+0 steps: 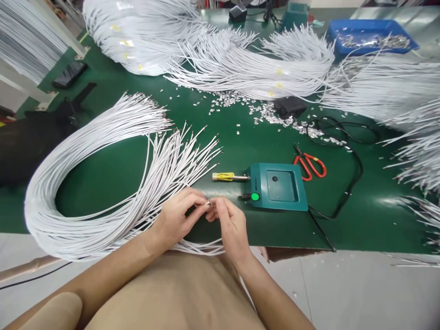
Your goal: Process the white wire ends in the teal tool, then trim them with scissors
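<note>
My left hand [180,211] pinches the end of a white cable [207,204] between thumb and fingers. My right hand [231,220] closes on the same cable end from the other side, fingertips almost touching the left ones. The small tip between them is partly hidden. Left of my hands a large looped bundle of white cables [44,197] lies on the green table, its loose ends fanned out near my left hand. Just beyond my right hand sits a teal machine [302,188] with a green button and a yellow-tagged metal rod [225,176] pointing left.
Red-handled scissors [314,165] lie behind the machine, beside a black power cord [357,178]. Silvery scraps [271,112] are scattered around a black box [289,107]. More white cable bundles [240,64] and a blue tray [371,25] of silvery pieces stand at the back.
</note>
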`<state>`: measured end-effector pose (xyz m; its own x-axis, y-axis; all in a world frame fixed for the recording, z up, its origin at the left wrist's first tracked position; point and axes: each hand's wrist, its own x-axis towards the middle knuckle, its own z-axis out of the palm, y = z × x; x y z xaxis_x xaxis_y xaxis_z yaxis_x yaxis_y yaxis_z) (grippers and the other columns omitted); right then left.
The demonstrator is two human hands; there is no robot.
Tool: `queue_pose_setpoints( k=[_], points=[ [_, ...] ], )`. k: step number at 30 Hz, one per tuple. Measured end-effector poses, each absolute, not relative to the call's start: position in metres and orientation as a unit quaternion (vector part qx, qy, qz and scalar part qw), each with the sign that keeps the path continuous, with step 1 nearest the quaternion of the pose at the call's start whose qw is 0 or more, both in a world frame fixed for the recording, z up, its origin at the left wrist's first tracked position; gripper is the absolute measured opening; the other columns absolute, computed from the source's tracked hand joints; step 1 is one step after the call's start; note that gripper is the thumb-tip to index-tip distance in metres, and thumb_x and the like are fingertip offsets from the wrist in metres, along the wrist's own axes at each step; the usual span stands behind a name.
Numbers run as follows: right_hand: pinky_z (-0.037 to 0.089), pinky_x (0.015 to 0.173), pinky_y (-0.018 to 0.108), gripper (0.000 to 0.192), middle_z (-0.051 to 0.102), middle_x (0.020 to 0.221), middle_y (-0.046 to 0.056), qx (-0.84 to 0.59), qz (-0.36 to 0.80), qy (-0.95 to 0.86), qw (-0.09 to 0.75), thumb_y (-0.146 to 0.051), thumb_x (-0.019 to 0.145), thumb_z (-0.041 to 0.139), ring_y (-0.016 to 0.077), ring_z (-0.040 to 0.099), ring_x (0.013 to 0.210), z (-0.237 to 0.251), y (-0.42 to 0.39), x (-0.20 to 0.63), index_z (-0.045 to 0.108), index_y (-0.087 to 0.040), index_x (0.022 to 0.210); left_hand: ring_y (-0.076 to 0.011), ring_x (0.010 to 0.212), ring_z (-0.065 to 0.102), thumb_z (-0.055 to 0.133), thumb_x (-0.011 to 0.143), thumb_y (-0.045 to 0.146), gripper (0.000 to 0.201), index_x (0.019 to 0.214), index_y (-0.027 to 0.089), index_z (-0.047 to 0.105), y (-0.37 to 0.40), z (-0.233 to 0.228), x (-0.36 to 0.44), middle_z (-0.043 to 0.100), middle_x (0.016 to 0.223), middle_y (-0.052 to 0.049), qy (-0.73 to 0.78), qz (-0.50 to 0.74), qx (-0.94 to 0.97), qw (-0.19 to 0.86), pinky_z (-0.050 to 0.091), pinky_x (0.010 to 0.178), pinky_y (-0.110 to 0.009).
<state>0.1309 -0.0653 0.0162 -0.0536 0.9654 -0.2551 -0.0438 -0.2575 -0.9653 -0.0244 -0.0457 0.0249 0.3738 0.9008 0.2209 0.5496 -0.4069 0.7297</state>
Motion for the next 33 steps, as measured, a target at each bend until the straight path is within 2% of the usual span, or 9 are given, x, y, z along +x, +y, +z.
queue_pose_setpoints(
  k=[3,7,9,13,19,24,27,29,33],
  points=[
    [0.048,0.066,0.024,0.024,0.063,0.075,0.0,-0.537,0.576,-0.426,0.446,-0.04,0.091,0.05,0.0119,0.059,0.067,0.017,-0.064,0.13,0.062,-0.019,0.09,-0.0111,0.078,0.058,0.056,0.086,0.015,0.004,0.084,0.017,0.058,-0.043,0.025,-0.022,0.061,0.085,-0.003,0.497,0.309,0.744,0.323,0.048,0.07,-0.024],
    [0.048,0.065,0.023,0.015,0.061,0.074,-0.001,-0.562,0.539,-0.451,0.436,-0.034,0.083,0.062,0.0117,0.058,0.068,0.016,-0.057,0.131,0.063,-0.019,0.08,-0.011,0.072,0.057,0.057,0.086,0.021,0.006,0.081,0.017,0.059,-0.039,0.025,-0.023,0.061,0.084,-0.003,0.524,0.289,0.704,0.383,0.047,0.065,-0.024],
    [0.046,0.064,0.022,0.017,0.059,0.073,-0.001,-0.569,0.516,-0.472,0.432,-0.032,0.084,0.06,0.0112,0.057,0.068,0.015,-0.052,0.132,0.063,-0.018,0.074,-0.0113,0.071,0.058,0.06,0.084,0.023,0.009,0.091,0.018,0.06,-0.037,0.025,-0.024,0.061,0.086,-0.003,0.539,0.276,0.658,0.447,0.048,0.065,-0.024],
    [0.044,0.063,0.022,0.018,0.057,0.072,-0.001,-0.546,0.527,-0.514,0.4,-0.029,0.087,0.055,0.0106,0.055,0.066,0.017,-0.045,0.136,0.06,-0.019,0.074,-0.0113,0.079,0.059,0.059,0.084,0.021,0.04,0.123,0.024,0.051,-0.03,0.027,-0.027,0.059,0.091,-0.001,0.505,0.269,0.564,0.595,0.049,0.073,-0.025],
    [0.042,0.06,0.021,0.019,0.059,0.07,-0.003,-0.517,0.541,-0.574,0.332,-0.026,0.091,0.043,0.01,0.055,0.062,0.023,-0.03,0.141,0.053,-0.019,0.076,-0.01,0.075,0.057,0.063,0.083,0.025,0.033,0.115,0.022,0.06,-0.017,0.029,-0.029,0.058,0.083,0.0,0.453,0.28,0.477,0.7,0.047,0.068,-0.022],
    [0.038,0.064,0.026,0.023,0.062,0.077,0.004,-0.588,0.263,-0.738,0.203,-0.018,0.092,0.039,0.0157,0.055,0.07,0.031,-0.019,0.146,0.057,-0.017,0.08,-0.0103,0.068,0.058,0.067,0.079,0.027,0.036,0.114,0.021,0.062,-0.007,0.022,-0.025,0.058,0.079,0.001,0.45,0.299,0.452,0.71,0.046,0.058,-0.022],
    [0.037,0.074,0.033,0.023,0.063,0.091,0.011,-0.592,0.075,-0.79,0.139,-0.015,0.092,0.039,0.0232,0.054,0.086,0.036,-0.011,0.153,0.06,-0.014,0.1,-0.0113,0.067,0.06,0.069,0.075,0.026,0.036,0.11,0.018,0.063,-0.002,0.016,-0.02,0.061,0.077,0.0,0.479,0.315,0.443,0.689,0.048,0.059,-0.023],
    [0.035,0.08,0.037,0.023,0.064,0.094,0.013,-0.568,0.019,-0.816,0.104,-0.016,0.091,0.042,0.0261,0.052,0.091,0.04,-0.004,0.16,0.06,-0.013,0.105,-0.0128,0.068,0.062,0.07,0.073,0.025,0.039,0.11,0.016,0.062,0.0,0.012,-0.016,0.062,0.075,-0.001,0.505,0.321,0.441,0.669,0.049,0.062,-0.025],
    [0.032,0.085,0.039,0.017,0.066,0.088,0.01,-0.515,0.024,-0.855,0.061,-0.018,0.089,0.048,0.0247,0.052,0.087,0.041,0.009,0.173,0.064,-0.014,0.092,-0.0134,0.072,0.063,0.069,0.071,0.022,0.041,0.111,0.015,0.062,0.004,0.004,-0.011,0.063,0.079,-0.001,0.546,0.328,0.463,0.616,0.052,0.071,-0.028]
  ],
)
